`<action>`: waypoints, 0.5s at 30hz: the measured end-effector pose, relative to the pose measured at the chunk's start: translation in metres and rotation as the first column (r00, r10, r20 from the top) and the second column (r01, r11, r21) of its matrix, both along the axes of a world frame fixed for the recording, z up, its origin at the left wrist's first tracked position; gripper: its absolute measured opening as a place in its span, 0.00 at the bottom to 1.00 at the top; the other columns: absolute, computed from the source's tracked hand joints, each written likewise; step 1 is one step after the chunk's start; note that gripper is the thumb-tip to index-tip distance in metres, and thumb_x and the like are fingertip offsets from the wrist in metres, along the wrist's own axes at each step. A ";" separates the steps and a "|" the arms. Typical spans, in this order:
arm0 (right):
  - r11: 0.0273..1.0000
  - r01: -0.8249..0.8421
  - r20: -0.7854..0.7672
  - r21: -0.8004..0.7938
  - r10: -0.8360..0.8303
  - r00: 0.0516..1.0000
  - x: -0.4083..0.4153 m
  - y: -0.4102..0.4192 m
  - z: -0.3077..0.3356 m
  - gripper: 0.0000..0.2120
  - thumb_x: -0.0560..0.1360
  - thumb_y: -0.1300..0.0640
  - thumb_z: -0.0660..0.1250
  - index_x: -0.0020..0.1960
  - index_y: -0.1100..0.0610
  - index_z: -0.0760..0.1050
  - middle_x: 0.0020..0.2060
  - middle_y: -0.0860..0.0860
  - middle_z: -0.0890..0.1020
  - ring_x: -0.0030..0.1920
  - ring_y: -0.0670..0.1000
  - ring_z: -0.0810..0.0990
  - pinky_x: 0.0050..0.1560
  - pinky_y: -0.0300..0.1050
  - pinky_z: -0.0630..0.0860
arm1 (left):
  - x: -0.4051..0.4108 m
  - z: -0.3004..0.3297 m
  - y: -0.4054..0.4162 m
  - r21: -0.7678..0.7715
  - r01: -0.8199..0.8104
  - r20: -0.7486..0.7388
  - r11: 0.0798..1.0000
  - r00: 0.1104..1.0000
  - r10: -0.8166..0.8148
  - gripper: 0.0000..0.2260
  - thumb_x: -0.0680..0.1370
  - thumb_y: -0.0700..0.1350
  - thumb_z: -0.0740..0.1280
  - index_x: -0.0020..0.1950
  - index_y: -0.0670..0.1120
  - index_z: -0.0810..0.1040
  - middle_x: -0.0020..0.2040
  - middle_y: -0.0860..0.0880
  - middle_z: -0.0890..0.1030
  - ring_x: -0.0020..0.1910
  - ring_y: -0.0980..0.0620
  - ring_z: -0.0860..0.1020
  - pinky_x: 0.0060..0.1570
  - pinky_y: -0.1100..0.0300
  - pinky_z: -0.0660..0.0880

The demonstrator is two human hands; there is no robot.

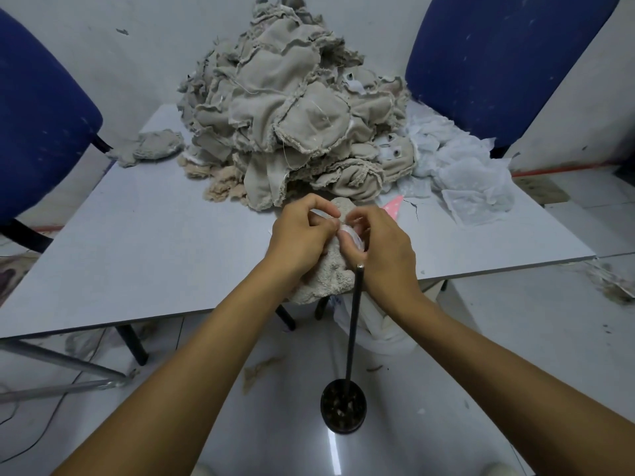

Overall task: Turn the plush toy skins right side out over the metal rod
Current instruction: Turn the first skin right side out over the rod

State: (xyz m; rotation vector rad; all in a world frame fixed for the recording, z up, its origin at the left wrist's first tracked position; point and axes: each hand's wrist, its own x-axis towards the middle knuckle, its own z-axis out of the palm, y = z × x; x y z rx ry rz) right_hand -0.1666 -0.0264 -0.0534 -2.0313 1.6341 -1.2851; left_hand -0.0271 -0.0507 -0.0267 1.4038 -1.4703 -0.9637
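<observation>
With my left hand [302,231] and right hand [379,249] both pinching the skin [330,273] just above the rod [354,324] tip, I could tear a seam or miss the tip by tugging crooked.

Soft, even, cool light fills the frame, bright enough to show detail everywhere, with only faint shadows under the bench [144,235]. A white streak of glare lies on the glossy floor [335,451] at lower centre. Wide-angle distortion bends the bench edges and the chairs [498,63] toward the corners, and the picture is slightly soft overall.
</observation>
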 end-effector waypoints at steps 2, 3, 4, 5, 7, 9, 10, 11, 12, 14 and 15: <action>1.000 -0.006 -0.007 0.021 0.006 1.000 0.000 -0.001 0.000 0.08 0.77 0.53 0.69 0.56 0.52 0.79 0.47 0.46 0.77 0.48 0.46 0.76 0.46 0.49 0.76 | 0.001 -0.001 0.000 0.002 -0.015 0.000 1.000 1.000 0.015 0.07 0.77 0.39 0.69 0.45 0.51 0.79 0.29 0.51 0.78 0.28 0.52 0.76 0.36 0.54 0.75; 0.999 -0.030 -0.024 0.035 0.031 0.999 -0.001 -0.002 0.000 0.08 0.77 0.53 0.69 0.55 0.53 0.81 0.48 0.46 0.77 0.49 0.47 0.76 0.48 0.48 0.76 | 0.001 -0.001 0.000 0.006 -0.025 -0.003 1.000 1.000 0.025 0.07 0.77 0.38 0.69 0.44 0.51 0.79 0.29 0.51 0.78 0.27 0.52 0.76 0.35 0.54 0.74; 0.996 -0.073 -0.016 0.050 0.074 0.997 -0.003 -0.003 0.001 0.08 0.78 0.54 0.69 0.55 0.54 0.82 0.48 0.47 0.76 0.50 0.48 0.76 0.49 0.49 0.76 | 0.001 -0.002 0.000 0.011 -0.036 -0.011 0.999 0.999 0.036 0.08 0.77 0.38 0.69 0.44 0.52 0.79 0.30 0.50 0.78 0.27 0.53 0.76 0.34 0.55 0.74; 0.990 -0.128 0.010 0.064 0.128 0.992 -0.005 -0.003 0.002 0.08 0.77 0.56 0.69 0.54 0.55 0.83 0.48 0.47 0.77 0.50 0.49 0.77 0.50 0.48 0.76 | 0.002 -0.002 -0.001 0.016 -0.044 -0.020 0.999 0.999 0.044 0.08 0.77 0.38 0.70 0.44 0.52 0.79 0.30 0.50 0.79 0.27 0.53 0.76 0.34 0.55 0.73; 0.968 -0.234 0.039 0.090 0.231 0.972 -0.013 -0.004 0.006 0.06 0.77 0.59 0.69 0.53 0.55 0.83 0.47 0.47 0.78 0.48 0.48 0.79 0.50 0.45 0.75 | 0.002 -0.003 -0.001 0.025 -0.039 -0.033 0.999 0.999 0.040 0.08 0.76 0.38 0.70 0.43 0.52 0.79 0.31 0.49 0.79 0.26 0.53 0.75 0.34 0.55 0.73; 0.941 -0.307 0.059 0.140 0.302 0.952 -0.023 -0.006 0.009 0.06 0.77 0.58 0.69 0.53 0.50 0.81 0.44 0.44 0.81 0.43 0.45 0.80 0.47 0.41 0.75 | 0.001 -0.002 0.000 0.026 -0.024 -0.034 0.999 0.999 0.025 0.08 0.76 0.38 0.70 0.43 0.51 0.79 0.30 0.50 0.79 0.26 0.53 0.75 0.34 0.56 0.73; 0.925 -0.337 0.090 0.176 0.326 0.941 -0.028 -0.006 0.011 0.07 0.77 0.57 0.69 0.54 0.48 0.78 0.44 0.44 0.82 0.42 0.46 0.80 0.46 0.41 0.76 | 0.001 -0.002 0.000 0.026 -0.017 -0.032 1.000 0.999 0.018 0.08 0.76 0.38 0.70 0.43 0.51 0.79 0.29 0.52 0.78 0.26 0.53 0.75 0.34 0.57 0.72; 0.911 -0.357 0.117 0.207 0.339 0.933 -0.030 -0.006 0.011 0.08 0.78 0.55 0.69 0.56 0.47 0.76 0.45 0.43 0.83 0.41 0.46 0.81 0.46 0.41 0.77 | 0.001 -0.001 0.000 0.026 -0.014 -0.028 1.000 1.000 0.014 0.08 0.76 0.38 0.71 0.43 0.51 0.79 0.27 0.53 0.77 0.26 0.54 0.74 0.33 0.57 0.72; 0.904 -0.363 0.117 0.226 0.345 0.931 -0.032 -0.006 0.010 0.09 0.78 0.54 0.68 0.57 0.47 0.75 0.46 0.43 0.83 0.42 0.46 0.81 0.47 0.42 0.77 | 0.001 -0.001 0.001 0.023 -0.014 -0.022 1.000 1.000 0.014 0.08 0.76 0.38 0.71 0.43 0.51 0.79 0.26 0.54 0.77 0.25 0.54 0.74 0.32 0.58 0.71; 0.912 -0.349 0.015 0.213 0.354 0.935 -0.031 -0.006 0.010 0.09 0.79 0.52 0.66 0.59 0.45 0.77 0.47 0.41 0.82 0.46 0.44 0.79 0.48 0.41 0.75 | 0.000 0.000 0.002 0.005 -0.022 0.000 1.000 1.000 0.022 0.09 0.77 0.39 0.71 0.42 0.53 0.79 0.27 0.54 0.77 0.26 0.54 0.74 0.33 0.58 0.71; 0.919 -0.346 -0.046 0.190 0.360 0.932 -0.030 -0.006 0.010 0.09 0.80 0.53 0.65 0.59 0.45 0.79 0.48 0.41 0.82 0.48 0.45 0.77 0.50 0.41 0.72 | 0.000 0.000 0.002 -0.010 -0.026 0.020 1.000 0.999 0.026 0.09 0.77 0.39 0.71 0.42 0.53 0.79 0.29 0.53 0.78 0.27 0.54 0.74 0.34 0.57 0.71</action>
